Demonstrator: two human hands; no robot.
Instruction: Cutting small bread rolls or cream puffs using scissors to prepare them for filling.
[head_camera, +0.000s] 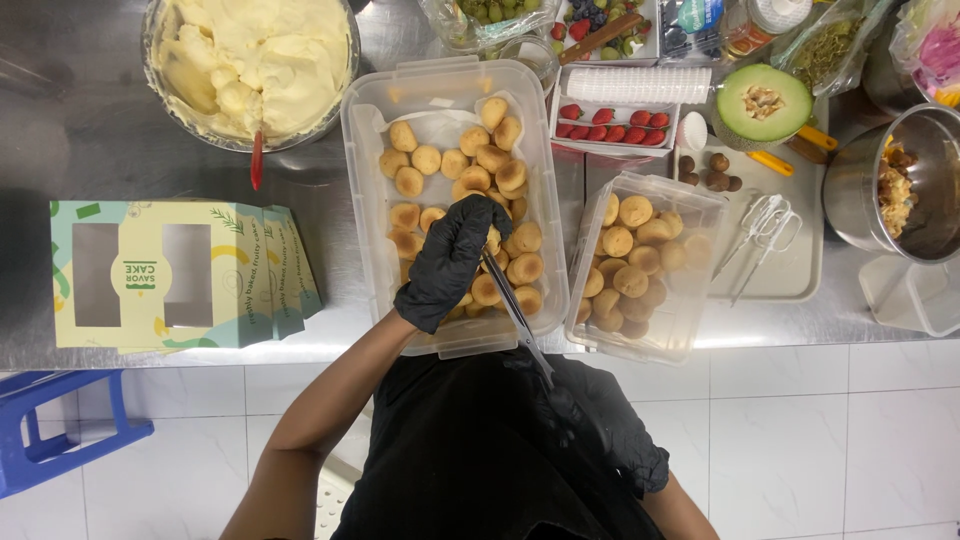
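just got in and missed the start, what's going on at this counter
A person in black gloves stands at a steel counter. The left hand reaches into a clear tub of small round golden pastries, apparently holding one. The right hand, close to the body, holds a long thin metal tool pointed toward that pastry. A second tub of pastries, a bowl of cream and flat cake boxes sit nearby.

A stack of flat cake boxes (185, 275) lies at nine o'clock on the counter (90, 140): pale yellow and mint card with two clear windows and a round label. At one o'clock lie clear plastic bags (830, 45) and a white-trimmed strawberry punnet (612, 125).
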